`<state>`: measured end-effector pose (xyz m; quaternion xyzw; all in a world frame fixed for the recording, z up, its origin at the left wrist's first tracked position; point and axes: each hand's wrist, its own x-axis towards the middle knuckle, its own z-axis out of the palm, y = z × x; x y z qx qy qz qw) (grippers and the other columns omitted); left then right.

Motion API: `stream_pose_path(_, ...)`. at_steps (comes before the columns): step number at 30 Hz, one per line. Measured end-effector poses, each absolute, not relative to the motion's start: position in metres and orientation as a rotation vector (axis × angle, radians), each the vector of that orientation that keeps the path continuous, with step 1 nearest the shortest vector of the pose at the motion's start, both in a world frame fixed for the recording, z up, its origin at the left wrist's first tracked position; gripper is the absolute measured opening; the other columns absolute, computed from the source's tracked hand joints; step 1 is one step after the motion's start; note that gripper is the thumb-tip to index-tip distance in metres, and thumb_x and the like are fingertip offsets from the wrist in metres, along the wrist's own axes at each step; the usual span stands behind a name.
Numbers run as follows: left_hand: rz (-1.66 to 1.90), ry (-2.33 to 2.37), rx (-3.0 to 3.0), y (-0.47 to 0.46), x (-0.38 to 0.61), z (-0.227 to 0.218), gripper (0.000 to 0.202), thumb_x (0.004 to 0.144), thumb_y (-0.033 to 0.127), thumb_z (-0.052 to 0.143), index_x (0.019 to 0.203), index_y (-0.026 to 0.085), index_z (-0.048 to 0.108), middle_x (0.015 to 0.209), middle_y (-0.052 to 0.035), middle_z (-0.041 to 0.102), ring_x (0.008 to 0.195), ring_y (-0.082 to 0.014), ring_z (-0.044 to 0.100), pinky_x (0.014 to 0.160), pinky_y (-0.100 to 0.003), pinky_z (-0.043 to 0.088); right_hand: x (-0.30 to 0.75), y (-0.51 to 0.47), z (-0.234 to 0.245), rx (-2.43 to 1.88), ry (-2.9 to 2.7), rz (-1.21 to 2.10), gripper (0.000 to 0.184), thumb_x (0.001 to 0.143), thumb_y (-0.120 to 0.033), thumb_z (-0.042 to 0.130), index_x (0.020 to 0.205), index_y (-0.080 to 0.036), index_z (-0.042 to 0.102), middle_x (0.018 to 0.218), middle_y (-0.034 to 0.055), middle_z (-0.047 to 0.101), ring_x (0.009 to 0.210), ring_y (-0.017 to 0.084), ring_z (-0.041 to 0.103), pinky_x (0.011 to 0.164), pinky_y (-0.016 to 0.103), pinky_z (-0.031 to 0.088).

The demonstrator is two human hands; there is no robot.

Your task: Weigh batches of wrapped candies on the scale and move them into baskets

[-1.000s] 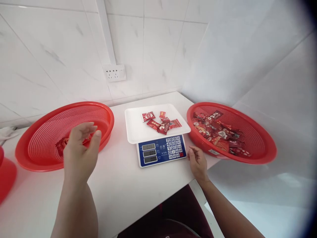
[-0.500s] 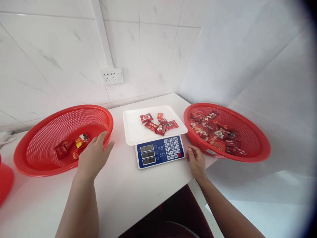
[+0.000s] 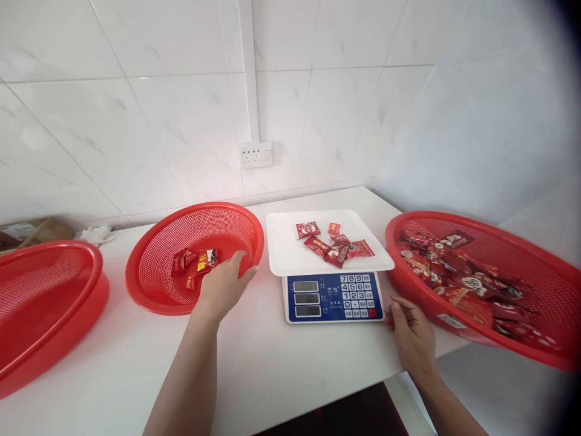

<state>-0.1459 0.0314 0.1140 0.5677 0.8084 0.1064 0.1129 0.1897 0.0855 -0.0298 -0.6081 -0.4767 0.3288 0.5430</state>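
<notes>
Resting on the near rim of the middle red basket (image 3: pixel 200 209), the left hand (image 3: pixel 224 284) is lying palm down, its fingers (image 3: pixel 236 260) staying loosely together and reaching just over the edge, the thumb spreading out toward the scale; nothing is showing in its grip, though the palm is hiding whatever may be under it. A few red candy packets (image 3: pixel 195 263) are lying on the mesh floor of that basket, just beside the fingertips and apart from them. The right hand (image 3: pixel 411 333) is sitting on the white table (image 3: pixel 272 375) near the front right corner of the scale (image 3: pixel 333 295), its fingers loosely bent and holding nothing, close to the lower wall of the right basket (image 3: pixel 454 217). That basket is tilting out past the table edge and is carrying a thick heap of red wrapped sweets (image 3: pixel 467 281). Between the two baskets, the scale is standing with its blue keypad panel facing the person, and its white tray (image 3: pixel 285 248) is bearing a small cluster of red packets (image 3: pixel 336 242) toward the back right. A third red basket (image 3: pixel 59 327) is sitting at the far left, well apart from both hands. A wall socket (image 3: pixel 255 154) is showing on the tiled wall behind the middle basket.
</notes>
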Motion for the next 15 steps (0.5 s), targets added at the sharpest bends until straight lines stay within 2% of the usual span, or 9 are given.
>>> stream_pose_path(3,0.309,2.315,1.715,0.028,-0.15,0.115,0.043,0.085,0.048,0.037,0.121,0.027,0.045,0.102,-0.0071,0.066,0.089,-0.0247,0.061,0.065,-0.031,0.043,0.189,0.084,-0.027,-1.443,-1.116,0.783,0.046,0.069,-0.059,0.058,0.091,-0.019,0.056,0.063,-0.0011,0.055,0.053,0.013,0.049,0.05,0.027,0.042)
stream_pose_path(6,0.296,2.462,1.627,0.023,-0.166,0.115,0.043,0.085,0.046,0.036,0.125,0.029,0.042,0.11,-0.0067,0.064,0.096,-0.027,0.06,0.069,-0.034,0.044,0.189,0.083,-0.024,-1.449,-1.109,0.787,0.047,0.069,-0.059,0.058,0.092,-0.018,0.057,0.063,-0.0011,0.054,0.053,0.013,0.049,0.05,0.027,0.042)
stream_pose_path(9,0.26,2.662,1.418,0.016,-0.197,0.116,0.046,0.087,0.047,0.03,0.126,0.027,0.041,0.117,-0.0084,0.061,0.101,-0.0294,0.058,0.071,-0.037,0.045,0.19,0.082,-0.021,-1.448,-1.096,0.825,0.048,0.069,-0.059,0.058,0.092,-0.017,0.057,0.061,-0.0012,0.054,0.053,0.013,0.048,0.051,0.028,0.041)
stream_pose_path(11,0.215,2.738,1.363,0.006,-0.222,0.118,0.05,0.087,0.049,0.027,0.129,0.024,0.039,0.119,-0.01,0.06,0.1,-0.0285,0.059,0.073,-0.035,0.046,0.19,0.082,-0.019,-1.426,-1.071,0.853,0.048,0.069,-0.059,0.059,0.091,-0.017,0.057,0.061,-0.0014,0.054,0.054,0.013,0.047,0.051,0.028,0.041)
stream_pose_path(13,0.153,2.803,1.313,-0.009,-0.248,0.12,0.052,0.088,0.048,0.024,0.128,0.019,0.04,0.117,-0.0124,0.06,0.099,-0.0294,0.059,0.078,-0.038,0.046,0.19,0.082,-0.018,-1.409,-1.046,0.868,0.049,0.068,-0.059,0.06,0.091,-0.017,0.057,0.062,-0.0013,0.055,0.054,0.013,0.048,0.051,0.028,0.04)
stream_pose_path(15,0.089,2.924,1.248,-0.028,-0.273,0.12,0.052,0.088,0.043,0.022,0.126,0.015,0.044,0.123,-0.0162,0.056,0.112,-0.0332,0.05,0.09,-0.048,0.038,0.191,0.082,-0.019,-1.403,-1.035,0.882,0.05,0.067,-0.06,0.061,0.092,-0.017,0.056,0.062,-0.0012,0.055,0.054,0.013,0.048,0.052,0.028,0.04)
